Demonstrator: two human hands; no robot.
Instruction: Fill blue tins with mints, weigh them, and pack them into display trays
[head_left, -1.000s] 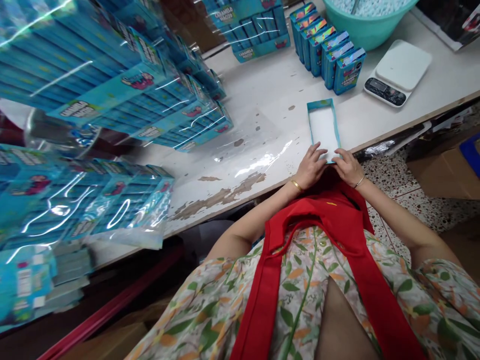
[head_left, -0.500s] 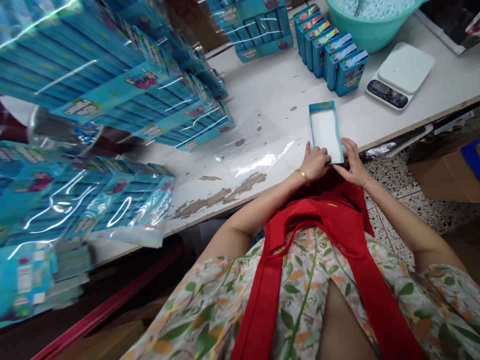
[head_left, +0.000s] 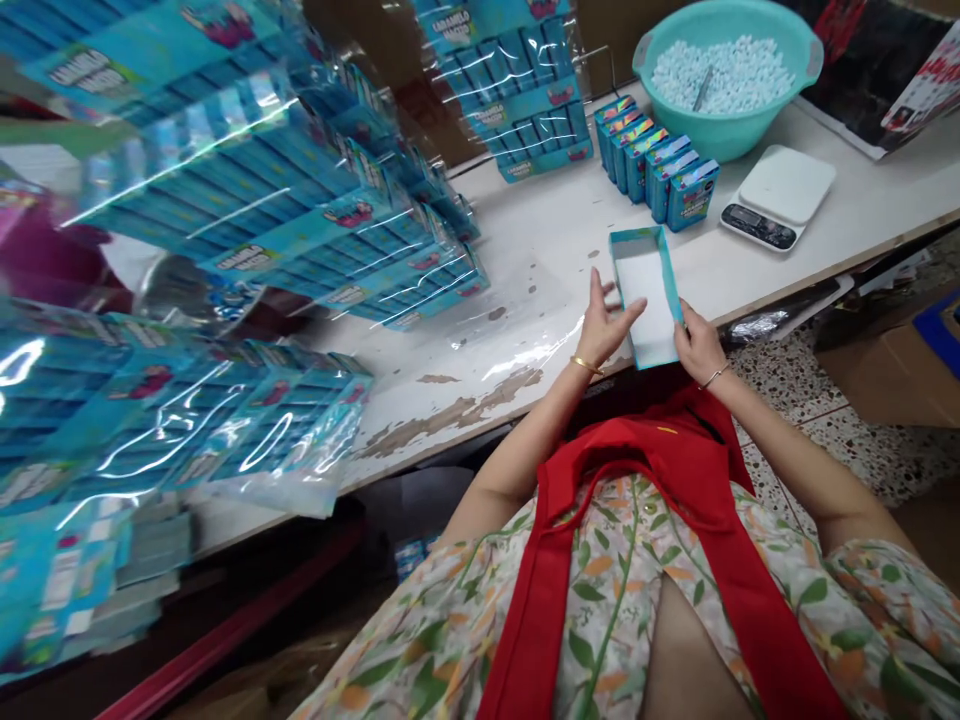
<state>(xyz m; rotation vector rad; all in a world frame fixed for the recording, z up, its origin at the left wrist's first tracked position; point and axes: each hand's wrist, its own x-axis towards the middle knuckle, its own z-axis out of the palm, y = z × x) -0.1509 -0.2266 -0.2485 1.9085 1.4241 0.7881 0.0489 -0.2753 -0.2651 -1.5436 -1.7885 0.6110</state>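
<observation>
A shallow open-topped cardboard box (head_left: 654, 308), blue-edged with a white inside, tilts over the table's front edge. Its inside holds nothing. My right hand (head_left: 699, 343) grips the box's right wall near the front corner, thumb and fingers around it. On the other side is my left hand (head_left: 604, 326), fingers spread, thumb reaching over the left wall; whether it touches the cardboard I cannot tell. Behind the box, small blue candy boxes (head_left: 691, 196) stand in a row.
A kitchen scale (head_left: 787, 190) lies at the right, with a turquoise bowl (head_left: 731, 130) of pale candies behind it. Tall plastic-wrapped stacks of blue candy packs (head_left: 360, 215) line the left. The white table (head_left: 517, 320) has peeling paint along its front edge.
My left hand has let go of the box's front edge and spread its fingers at the left side. My right hand has closed on the right wall, and the box is now tilted.
</observation>
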